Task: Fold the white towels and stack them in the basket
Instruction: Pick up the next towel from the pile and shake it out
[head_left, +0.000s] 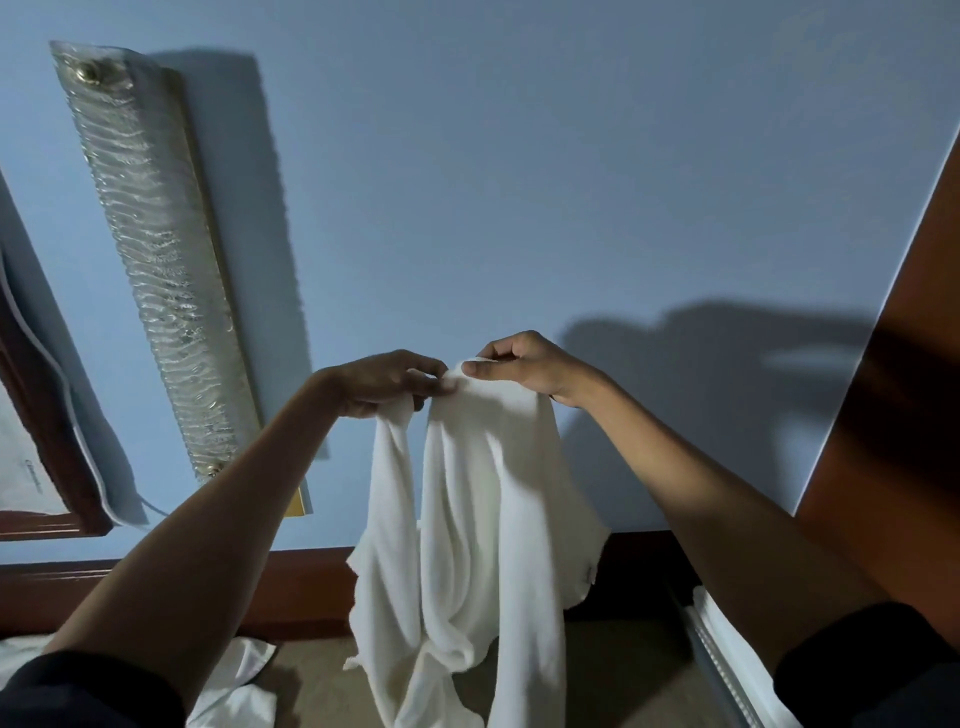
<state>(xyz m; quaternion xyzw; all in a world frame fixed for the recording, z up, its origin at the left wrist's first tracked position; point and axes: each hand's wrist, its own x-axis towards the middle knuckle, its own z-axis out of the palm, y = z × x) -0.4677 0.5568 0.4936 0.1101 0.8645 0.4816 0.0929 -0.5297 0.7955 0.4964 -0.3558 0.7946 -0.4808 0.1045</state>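
Up before the blue wall (519, 182), both hands meet at the top edge of a white towel (467, 519). Left hand (387, 382) grips a bunched corner, with a narrow fold hanging below it; right hand (519, 366) pinches the edge just beside, thumb on the near side. From there the towel hangs in long folds toward the tan surface (613, 670). More white cloth (234, 691) lies near left. A ribbed glass lamp (156, 260) is on the far left wall.
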